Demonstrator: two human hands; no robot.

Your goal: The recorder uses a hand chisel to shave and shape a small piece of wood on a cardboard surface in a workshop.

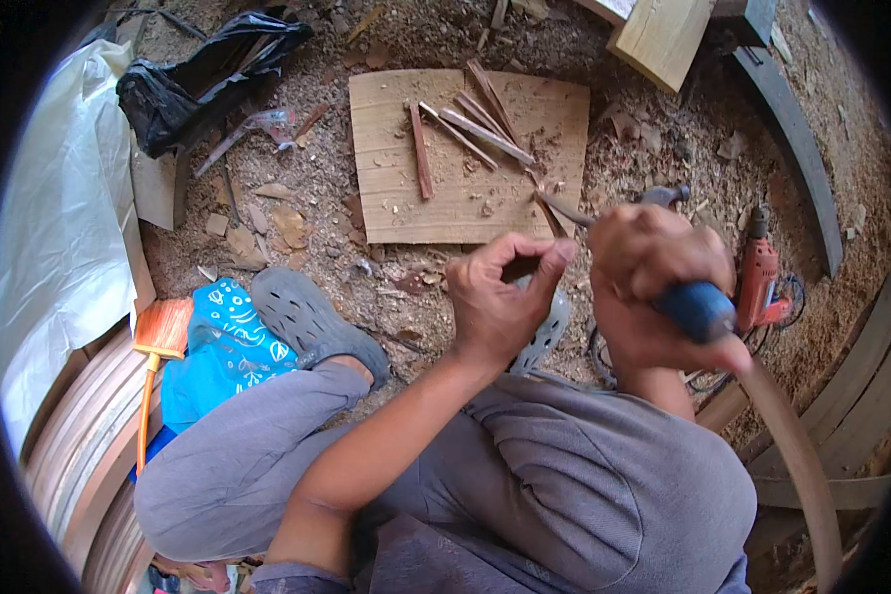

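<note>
My left hand (495,297) is closed, thumb and forefinger pinched at the lower end of a thin wood strip (551,215). The strip's far end reaches over a light wooden board (396,223) on the ground. Wrapped in a fist, my right hand (653,262) grips a blue-handled tool (696,310), blurred by motion. A narrow metal blade points left from that fist, close to the strip; the tool's exact kind cannot be made out. Several split wood strips (421,148) and shavings lie on the board.
A red power drill (759,272) lies right of my right hand, and a hammer head (666,195) shows behind it. Left are an orange brush (160,332), blue patterned cloth (233,337) and a black plastic bag (183,94). A curved tan strip (797,465) stands lower right.
</note>
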